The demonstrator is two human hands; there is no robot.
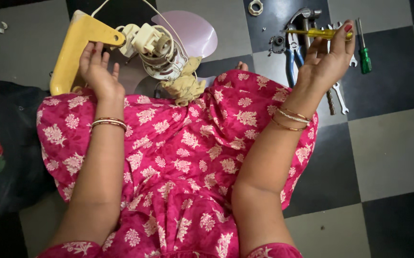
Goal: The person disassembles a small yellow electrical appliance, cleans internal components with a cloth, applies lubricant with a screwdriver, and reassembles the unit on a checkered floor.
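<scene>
Seated on a checkered tile floor, pink floral dress across the lap. Left hand [97,67] loosely curled, fingers resting on the yellow fan housing [71,50], just beside the exposed cream motor with its wire windings [157,50]; pale fan blade [195,33] behind. Right hand [328,57] raised, pinching a yellow-handled screwdriver [319,33] at the fingertips. Likely a tool just chosen for motor work; next, judged from this, bringing the tip across to a fastener. Nearby: blue-handled pliers [293,55], green screwdriver [364,52].
</scene>
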